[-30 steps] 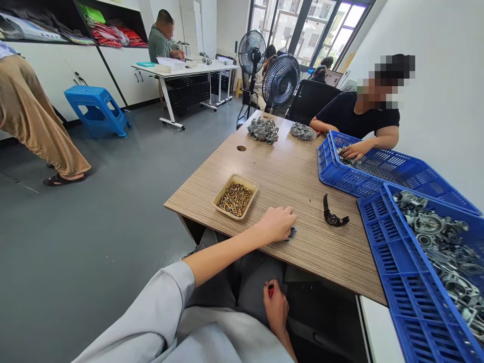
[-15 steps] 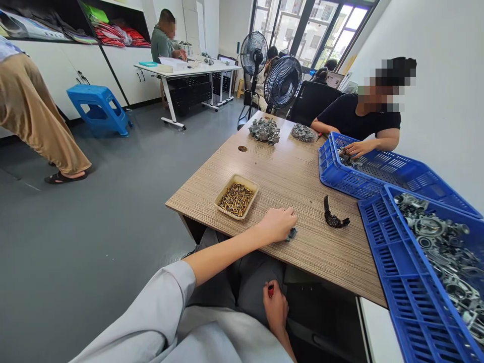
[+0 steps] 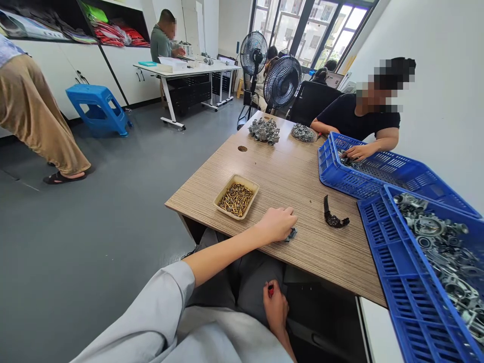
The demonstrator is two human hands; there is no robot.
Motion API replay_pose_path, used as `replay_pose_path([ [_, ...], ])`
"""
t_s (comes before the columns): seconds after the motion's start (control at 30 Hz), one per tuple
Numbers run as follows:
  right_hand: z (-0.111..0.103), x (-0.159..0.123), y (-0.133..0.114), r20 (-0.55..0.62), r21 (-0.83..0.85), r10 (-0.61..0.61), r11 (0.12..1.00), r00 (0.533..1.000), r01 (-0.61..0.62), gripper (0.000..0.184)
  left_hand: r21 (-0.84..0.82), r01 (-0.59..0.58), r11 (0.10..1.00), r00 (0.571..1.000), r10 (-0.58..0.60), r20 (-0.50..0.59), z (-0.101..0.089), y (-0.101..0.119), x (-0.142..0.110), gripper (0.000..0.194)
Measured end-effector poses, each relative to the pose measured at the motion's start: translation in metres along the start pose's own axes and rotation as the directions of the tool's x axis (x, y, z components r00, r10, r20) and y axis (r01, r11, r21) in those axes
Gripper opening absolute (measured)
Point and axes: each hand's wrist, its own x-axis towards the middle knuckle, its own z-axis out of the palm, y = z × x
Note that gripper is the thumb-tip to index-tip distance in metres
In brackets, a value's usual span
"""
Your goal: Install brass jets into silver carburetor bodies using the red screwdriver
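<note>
My left hand [image 3: 278,224] reaches over the near edge of the wooden table, its fingers curled down around a small grey metal part [image 3: 291,234]. Most of that part is hidden under the hand. Down at my lap, my right hand [image 3: 276,305] is closed around a red-and-black handle [image 3: 270,291]; only its end shows. Left of my left hand stands a cream tray [image 3: 217,204] filled with brass-coloured screw-like pieces [image 3: 236,199]. A black wristwatch [image 3: 333,220] lies to the right on the tabletop [image 3: 302,176].
Blue crates [image 3: 372,242] with metal castings [image 3: 434,227] line the right side. A co-worker's hand [image 3: 361,151] is in the farther crate [image 3: 336,179]. Castings [image 3: 263,131] and a bag of small parts [image 3: 303,132] sit at the table's far end, near fans [image 3: 283,83].
Both my hands stay in almost the same place, with the same grips. The co-worker's hand in the far crate has shifted only slightly.
</note>
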Motion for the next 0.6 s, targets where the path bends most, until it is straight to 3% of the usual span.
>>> replay_pose_path([
  [0.6, 0.0062, 0.0002, 0.0047, -0.028, 0.031, -0.022, 0.999, 0.999, 0.023, 0.034, 0.032, 0.026, 0.999, 0.999, -0.025, -0.039, 0.0048, 0.0019, 0.0005, 0.023],
])
